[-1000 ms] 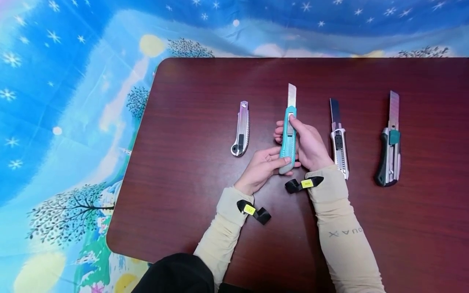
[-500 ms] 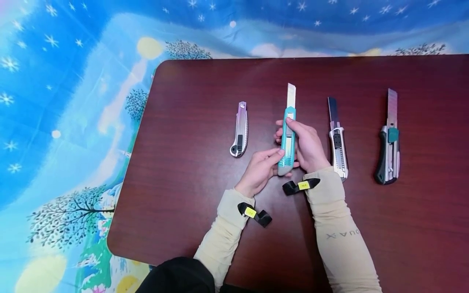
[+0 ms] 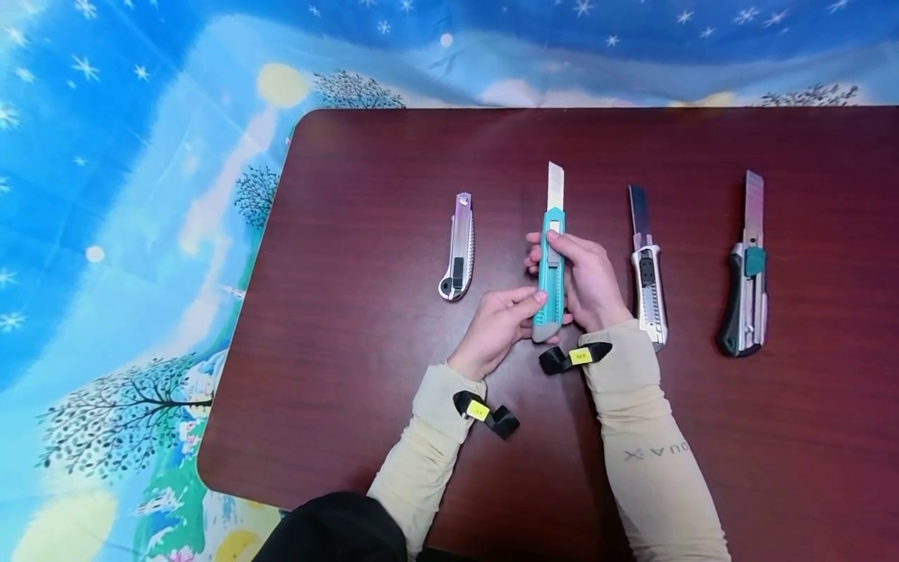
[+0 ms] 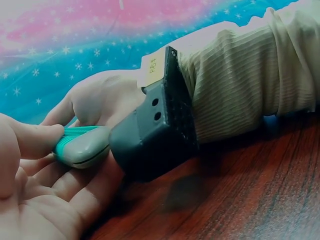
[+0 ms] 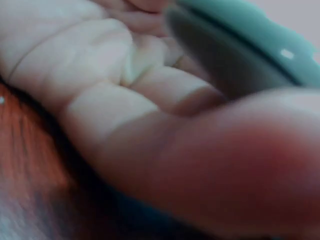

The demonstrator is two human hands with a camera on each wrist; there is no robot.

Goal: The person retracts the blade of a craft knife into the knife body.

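Both hands hold a teal utility knife (image 3: 549, 297) with a grey end, its blade (image 3: 556, 187) extended and pointing away from the person. The left hand (image 3: 495, 324) pinches the lower part of the handle, thumb on top and fingers beneath. The right hand (image 3: 593, 281) grips the handle from the right, its thumb at the grey slider (image 3: 553, 250). In the left wrist view the knife's grey end (image 4: 87, 147) lies between thumb and fingers. The right wrist view shows the teal knife (image 5: 250, 30) blurred beside the palm; its blade is out of that view.
A silver utility knife (image 3: 458, 250) with its blade retracted lies to the left on the dark red table (image 3: 337, 328). At the right lie a silver knife with a dark blade (image 3: 648, 273) and a black-and-green knife (image 3: 748, 289) with its blade out. A patterned cloth (image 3: 140, 234) hangs beyond the table edges.
The left thumb has shifted from the lower handle face to the handle's left edge. The slider and right thumb sit slightly lower along the handle, and the blade looks about as long.
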